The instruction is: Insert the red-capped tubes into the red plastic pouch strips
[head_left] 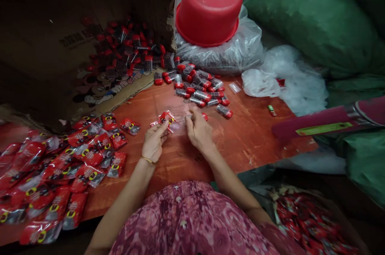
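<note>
Between thumb and fingers, my left hand (154, 140) pinches a small red printed plastic packet (166, 118) above the table. My right hand (199, 130) is closed just to the right of it, fingertips pressed together; what they hold is blurred and hidden. Clear film shows faintly between the two hands. Behind my right fingers a bit of a red cap (205, 116) peeks out. Small clear containers with red caps and dark contents (201, 95) lie in a loose heap just beyond my hands. On the left, many red printed packets (90, 154) are piled up.
A cardboard box (114, 96) lies open at back left, with more red-capped containers inside. An upturned red basin (210, 10) rests on a clear bag (222, 56). Green sacks (300, 18) stand right, near a magenta tube (319, 122). Red packets (313, 223) fill a container below.
</note>
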A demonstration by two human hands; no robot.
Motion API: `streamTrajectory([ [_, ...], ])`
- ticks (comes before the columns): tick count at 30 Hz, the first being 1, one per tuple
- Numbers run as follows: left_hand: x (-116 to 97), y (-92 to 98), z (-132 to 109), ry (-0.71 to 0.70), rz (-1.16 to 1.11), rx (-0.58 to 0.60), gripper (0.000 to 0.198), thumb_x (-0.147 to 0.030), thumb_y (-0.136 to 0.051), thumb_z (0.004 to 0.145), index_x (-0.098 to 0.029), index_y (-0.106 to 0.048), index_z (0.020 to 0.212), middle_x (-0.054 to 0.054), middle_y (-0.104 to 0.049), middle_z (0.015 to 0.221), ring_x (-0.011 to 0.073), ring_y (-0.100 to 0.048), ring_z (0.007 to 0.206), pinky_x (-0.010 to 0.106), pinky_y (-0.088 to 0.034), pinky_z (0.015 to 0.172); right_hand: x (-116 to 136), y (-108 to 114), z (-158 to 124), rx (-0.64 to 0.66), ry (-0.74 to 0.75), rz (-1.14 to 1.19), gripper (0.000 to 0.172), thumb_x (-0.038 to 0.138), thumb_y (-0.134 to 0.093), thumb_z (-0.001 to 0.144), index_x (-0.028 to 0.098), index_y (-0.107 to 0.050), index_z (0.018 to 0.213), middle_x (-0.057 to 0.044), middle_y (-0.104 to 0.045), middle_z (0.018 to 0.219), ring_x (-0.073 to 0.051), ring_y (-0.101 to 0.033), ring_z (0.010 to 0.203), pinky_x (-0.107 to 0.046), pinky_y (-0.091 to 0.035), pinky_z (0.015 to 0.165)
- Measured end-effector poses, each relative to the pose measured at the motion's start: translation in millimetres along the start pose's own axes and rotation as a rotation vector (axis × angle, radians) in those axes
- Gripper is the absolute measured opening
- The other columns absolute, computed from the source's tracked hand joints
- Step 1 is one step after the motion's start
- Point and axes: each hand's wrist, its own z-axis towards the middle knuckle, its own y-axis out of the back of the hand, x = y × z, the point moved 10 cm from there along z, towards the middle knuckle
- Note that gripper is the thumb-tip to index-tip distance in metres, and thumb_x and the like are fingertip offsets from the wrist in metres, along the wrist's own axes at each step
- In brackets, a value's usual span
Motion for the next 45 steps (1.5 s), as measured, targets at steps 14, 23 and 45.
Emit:
streamTrajectory([
  [14,17,-5.2,-4,0.125,-0.074,0.049,0.035,-0.038,-0.080,0.052,-0.018,-0.063,0.075,-0.002,-0.065,0.064,0.0101,-0.061,0.058,0.021,-0.046,0.056,-57,34,-33,-0.045,0.058,-0.379,0.029,0.024,-0.043,0.083,0.011,-0.057,0.105,-0.019,-0.061,0.102,-0.027,-0.055,0.089,-0.042,-0.044,0.078],
  [23,10,-9.4,-10,0.046,-0.004,0.070,0.034,-0.042,-0.079,0.052,-0.016,-0.066,0.070,0.000,-0.067,0.067,0.0098,-0.060,0.059,0.020,-0.045,0.058,-19,49,-49,0.081,-0.089,0.458,0.023,0.032,-0.046,0.085,0.020,-0.062,0.097,-0.002,-0.066,0.075,-0.015,-0.061,0.063,-0.027,-0.050,0.057],
  [45,-11,-11.7,-12,-0.296,0.257,0.121,0.037,-0.047,-0.068,0.065,-0.014,-0.056,0.054,-0.004,-0.047,0.054,0.0071,-0.040,0.053,0.021,-0.033,0.055,-9,31,-58,0.110,-0.158,0.571,0.026,0.035,-0.047,0.086,0.019,-0.060,0.103,0.005,-0.052,0.052,-0.009,-0.047,0.040,-0.022,-0.042,0.041],
])
